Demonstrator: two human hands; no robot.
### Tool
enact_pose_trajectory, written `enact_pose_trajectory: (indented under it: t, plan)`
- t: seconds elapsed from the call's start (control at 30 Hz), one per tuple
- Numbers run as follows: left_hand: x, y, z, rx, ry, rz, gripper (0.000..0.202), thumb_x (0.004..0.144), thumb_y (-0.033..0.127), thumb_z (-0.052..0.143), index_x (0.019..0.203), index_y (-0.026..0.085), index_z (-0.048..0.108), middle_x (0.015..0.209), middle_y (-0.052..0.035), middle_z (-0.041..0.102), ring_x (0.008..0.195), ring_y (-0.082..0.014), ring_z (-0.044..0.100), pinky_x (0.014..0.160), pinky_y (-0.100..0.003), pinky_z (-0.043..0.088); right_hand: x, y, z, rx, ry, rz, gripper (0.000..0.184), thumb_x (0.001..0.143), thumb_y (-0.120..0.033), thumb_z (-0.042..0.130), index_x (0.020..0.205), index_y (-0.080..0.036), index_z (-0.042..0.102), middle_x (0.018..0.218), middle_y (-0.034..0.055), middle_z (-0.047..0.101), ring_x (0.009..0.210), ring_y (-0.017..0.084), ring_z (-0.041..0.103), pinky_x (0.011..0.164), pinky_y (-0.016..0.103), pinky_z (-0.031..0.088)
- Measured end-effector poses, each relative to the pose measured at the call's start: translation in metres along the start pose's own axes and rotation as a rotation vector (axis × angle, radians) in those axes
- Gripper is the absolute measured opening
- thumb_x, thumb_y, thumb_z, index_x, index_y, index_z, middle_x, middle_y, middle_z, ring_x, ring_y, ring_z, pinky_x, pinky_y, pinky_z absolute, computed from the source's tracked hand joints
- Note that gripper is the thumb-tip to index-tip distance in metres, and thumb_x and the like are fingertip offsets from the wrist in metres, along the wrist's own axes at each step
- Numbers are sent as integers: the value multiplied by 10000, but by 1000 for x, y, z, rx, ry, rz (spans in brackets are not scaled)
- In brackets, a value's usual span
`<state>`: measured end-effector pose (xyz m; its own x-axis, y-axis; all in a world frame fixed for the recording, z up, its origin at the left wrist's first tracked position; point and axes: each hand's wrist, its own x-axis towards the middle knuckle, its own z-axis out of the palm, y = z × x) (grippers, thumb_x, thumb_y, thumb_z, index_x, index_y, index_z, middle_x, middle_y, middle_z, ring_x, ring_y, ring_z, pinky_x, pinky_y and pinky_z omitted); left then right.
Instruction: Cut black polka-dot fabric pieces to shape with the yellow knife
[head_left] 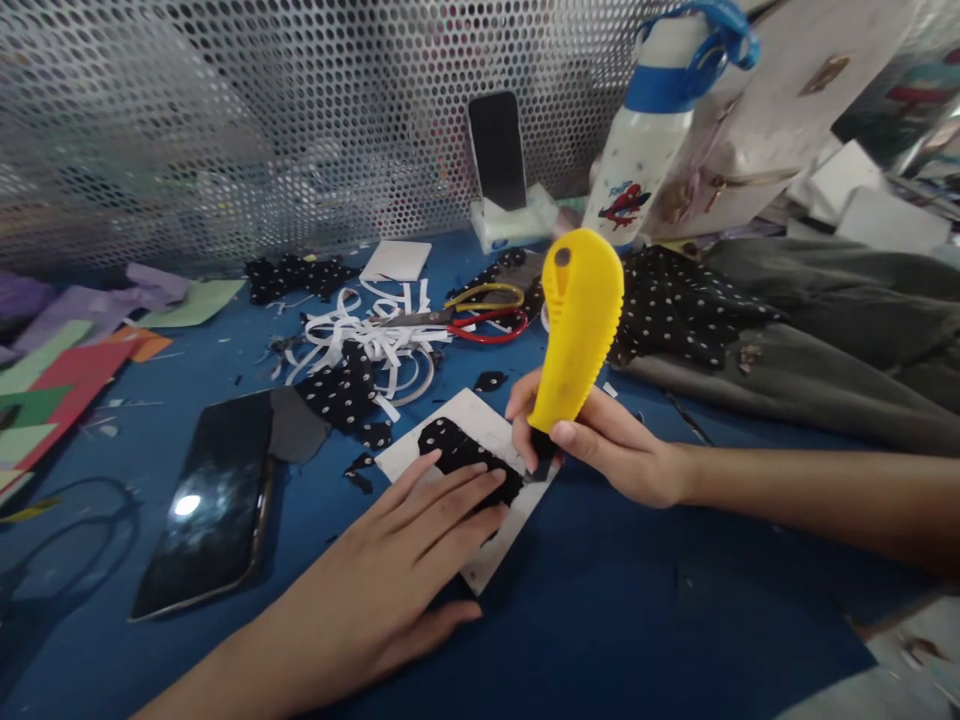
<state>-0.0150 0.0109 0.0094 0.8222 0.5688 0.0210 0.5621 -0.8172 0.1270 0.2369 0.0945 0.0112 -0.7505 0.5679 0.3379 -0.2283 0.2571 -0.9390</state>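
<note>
My left hand lies flat with fingers stretched over a black polka-dot fabric piece. The fabric rests on a white card, which is tilted on the blue table. My right hand grips a yellow utility knife near its black lower end, handle pointing up. Its tip meets the card beside the fabric's right end; my fingers partly hide it. Just behind the card are dotted fabric scraps, curled white strips and scissors with one yellow and one red handle loop.
A phone lies at the left, near coloured paper sheets. Another phone stands at the back by a Spider-Man bottle. Grey cloth covers the right side. A perforated metal panel borders the table.
</note>
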Motion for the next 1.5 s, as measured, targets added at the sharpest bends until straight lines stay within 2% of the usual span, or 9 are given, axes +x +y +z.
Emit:
enact_pose_trajectory:
  t: [0.1, 0.2, 0.33, 0.53, 0.67, 0.77, 1.1, 1.3, 1.5]
  plan:
    - [1, 1, -2, 10, -38, 61, 580, 919, 353, 566, 1444, 208, 368, 1581, 1, 225, 1454, -216, 218, 1217, -489, 72, -1, -1, -1, -25, -10, -17, 235, 1014, -320, 381, 1167, -151, 438, 801, 29, 555, 694, 118, 487, 602, 233, 419]
    - [2, 3, -4, 6, -43, 109, 582, 913, 323, 578, 1443, 200, 372, 1557, -1, 291, 1443, -208, 245, 1218, -482, 16, -3, -2, -2, -40, -30, -26, 211, 1010, -329, 384, 1100, -148, 448, 781, 34, 564, 699, 125, 500, 588, 231, 424]
    - [2, 5, -4, -3, -12, 105, 526, 929, 302, 553, 1425, 212, 403, 1534, -23, 342, 1433, -217, 273, 1219, -490, 53, -2, -3, -1, -17, -23, 5, 200, 1006, -322, 401, 1083, -148, 462, 831, 42, 551, 704, 113, 487, 572, 210, 424]
    - [0, 3, -2, -9, 65, 38, 501, 945, 383, 522, 1409, 219, 425, 1549, -44, 301, 1433, -241, 263, 1213, -497, 101, -1, 2, 1, -21, 135, -10, 167, 986, -312, 474, 1084, -189, 529, 957, 50, 533, 770, 115, 484, 603, 204, 445]
    - [-1, 2, -3, -30, 146, 21, 436, 942, 348, 524, 1349, 195, 492, 1394, -64, 497, 1360, -224, 381, 1217, -467, 111, -1, 4, 1, -20, 180, 26, 195, 989, -280, 481, 1167, -215, 529, 934, 36, 598, 746, 101, 518, 607, 185, 460]
    - [-2, 3, -4, -36, 196, -3, 407, 941, 343, 525, 1316, 186, 523, 1277, -74, 568, 1280, -219, 461, 1208, -468, 152, -2, 4, 1, -28, 162, 75, 231, 983, -247, 499, 1212, -226, 520, 938, 28, 627, 761, 92, 553, 628, 170, 476]
    - [-1, 3, -6, -42, 200, -53, 456, 923, 390, 543, 1327, 180, 518, 1367, -80, 511, 1328, -251, 405, 1196, -491, 182, -1, 4, 0, -10, 128, 74, 239, 966, -195, 528, 1202, -231, 547, 935, 26, 650, 774, 93, 571, 656, 181, 474]
    - [0, 1, -4, -52, 171, -59, 499, 932, 445, 524, 1354, 180, 494, 1405, -78, 478, 1364, -240, 356, 1211, -471, 120, -1, 4, 0, -78, 87, 25, 270, 959, -182, 534, 1220, -246, 562, 955, 31, 652, 708, 92, 530, 642, 205, 466]
    - [-1, 1, -3, -59, 166, 5, 522, 948, 459, 508, 1375, 161, 470, 1430, -86, 465, 1386, -234, 326, 1218, -456, 100, 3, 1, 0, -155, 27, -16, 272, 936, -145, 559, 1196, -226, 564, 934, 35, 659, 829, 130, 630, 737, 253, 513]
